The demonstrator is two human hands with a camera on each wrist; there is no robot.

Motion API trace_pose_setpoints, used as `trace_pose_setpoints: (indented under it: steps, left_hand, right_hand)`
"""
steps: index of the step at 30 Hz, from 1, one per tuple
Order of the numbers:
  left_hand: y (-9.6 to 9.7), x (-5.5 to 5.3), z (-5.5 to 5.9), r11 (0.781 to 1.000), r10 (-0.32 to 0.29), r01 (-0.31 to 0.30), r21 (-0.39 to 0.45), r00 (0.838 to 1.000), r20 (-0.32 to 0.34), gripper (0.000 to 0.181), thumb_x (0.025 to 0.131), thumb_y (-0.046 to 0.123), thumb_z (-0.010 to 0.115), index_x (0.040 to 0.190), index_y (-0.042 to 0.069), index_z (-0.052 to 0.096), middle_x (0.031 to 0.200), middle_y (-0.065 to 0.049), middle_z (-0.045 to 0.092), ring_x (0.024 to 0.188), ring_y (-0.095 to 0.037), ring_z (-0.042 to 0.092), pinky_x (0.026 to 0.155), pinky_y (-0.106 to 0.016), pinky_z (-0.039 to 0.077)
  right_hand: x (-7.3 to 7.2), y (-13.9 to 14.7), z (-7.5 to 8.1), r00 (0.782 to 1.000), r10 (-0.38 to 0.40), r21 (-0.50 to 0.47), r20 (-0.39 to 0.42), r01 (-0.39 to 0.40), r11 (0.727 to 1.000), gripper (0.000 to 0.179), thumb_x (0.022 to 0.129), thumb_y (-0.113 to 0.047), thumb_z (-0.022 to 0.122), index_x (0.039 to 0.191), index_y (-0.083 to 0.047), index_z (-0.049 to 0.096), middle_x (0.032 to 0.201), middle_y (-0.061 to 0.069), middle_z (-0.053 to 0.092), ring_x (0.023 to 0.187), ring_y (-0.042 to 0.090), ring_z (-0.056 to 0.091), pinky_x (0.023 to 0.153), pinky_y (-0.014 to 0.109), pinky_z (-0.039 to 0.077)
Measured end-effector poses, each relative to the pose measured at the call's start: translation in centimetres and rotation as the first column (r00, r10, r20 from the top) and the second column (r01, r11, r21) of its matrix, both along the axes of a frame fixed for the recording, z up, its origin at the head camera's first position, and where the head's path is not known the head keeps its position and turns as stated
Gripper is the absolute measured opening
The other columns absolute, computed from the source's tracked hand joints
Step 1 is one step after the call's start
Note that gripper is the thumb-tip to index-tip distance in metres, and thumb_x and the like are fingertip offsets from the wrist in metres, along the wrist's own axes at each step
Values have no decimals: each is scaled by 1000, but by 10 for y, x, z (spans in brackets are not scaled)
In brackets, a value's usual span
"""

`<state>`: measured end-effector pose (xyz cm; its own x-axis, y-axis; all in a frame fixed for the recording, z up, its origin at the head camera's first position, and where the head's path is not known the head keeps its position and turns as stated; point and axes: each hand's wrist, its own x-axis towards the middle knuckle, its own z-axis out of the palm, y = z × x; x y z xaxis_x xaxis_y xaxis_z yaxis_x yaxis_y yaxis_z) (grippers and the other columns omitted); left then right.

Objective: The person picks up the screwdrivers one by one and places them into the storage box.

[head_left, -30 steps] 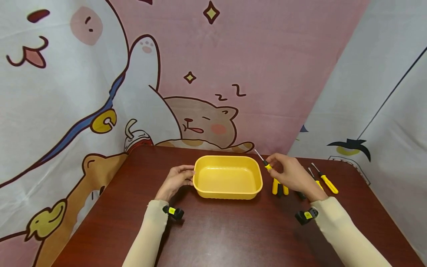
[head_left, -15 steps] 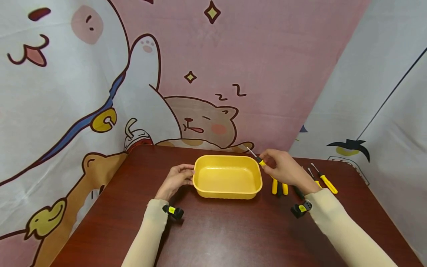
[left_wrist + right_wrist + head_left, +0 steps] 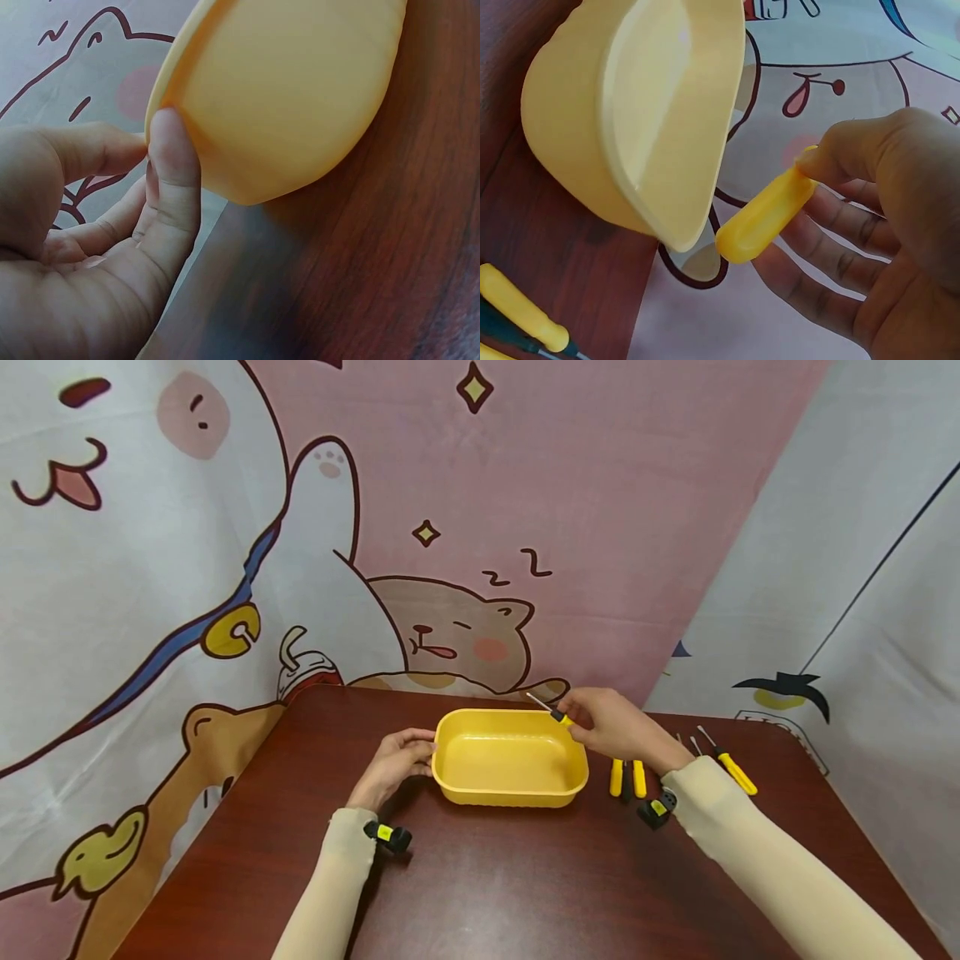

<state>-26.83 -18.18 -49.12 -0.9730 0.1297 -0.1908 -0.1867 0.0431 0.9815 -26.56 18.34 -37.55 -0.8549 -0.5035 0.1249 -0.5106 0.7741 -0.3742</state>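
Note:
A yellow plastic basin [image 3: 512,798], rectangular with rounded corners, stands on the table in the head view. My left hand [image 3: 392,768] pinches its left rim; in the left wrist view fingers [image 3: 174,150] press against the basin's wall [image 3: 292,90]. Over the basin's right back corner, my right hand [image 3: 611,722] pinches a small screwdriver [image 3: 561,717] between thumb and fingers. Its thin metal shaft points up and to the left, above the back rim. The right wrist view shows the yellow handle [image 3: 761,217] beside the basin's end [image 3: 622,135], and the shaft is hidden there.
Right of the basin lie several tools with yellow and dark handles [image 3: 638,779]. Farther right rests a yellow-handled screwdriver [image 3: 738,774], near other shafts partly behind the right forearm. A cartoon-printed cloth [image 3: 645,527] hangs behind the dark red table [image 3: 480,893].
My right hand has moved left with the screwdriver, from beside the basin to over its right back corner. The left hand and the basin have stayed in place.

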Motion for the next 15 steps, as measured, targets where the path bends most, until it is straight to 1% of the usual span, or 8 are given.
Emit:
trace_pose_setpoints:
  steps: [4, 9, 15]
  left_hand:
    - [-2, 0, -1, 1000, 4, -4, -8, 1000, -1, 35, 100, 8, 65, 133, -2, 60, 121, -26, 67, 75, -18, 67, 71, -28, 62]
    - [-3, -1, 0, 1000, 7, -7, -10, 1000, -6, 34, 99, 9, 65, 132, -1, 61, 118, -23, 68, 75, -19, 67, 71, -28, 61]
    - [-1, 0, 1, 1000, 0, 0, 5, 1000, 2, 33, 99, 8, 65, 132, -1, 61, 120, -26, 68, 76, -19, 67, 71, -29, 61]
  right_hand:
    - [-4, -12, 3, 999, 39, 22, 1, -39, 999, 28, 89, -10, 74, 117, -10, 69, 98, 1, 70, 86, 18, 63, 77, 34, 59]
    - [-10, -25, 9, 997, 76, 62, -11, -75, 995, 26, 89, -11, 72, 115, -10, 69, 99, 1, 70, 88, 18, 63, 79, 35, 58]
    - [-17, -37, 13, 993, 120, 98, -12, -118, 988, 25, 89, -11, 70, 114, -11, 70, 100, 1, 70, 90, 20, 63, 83, 37, 58]
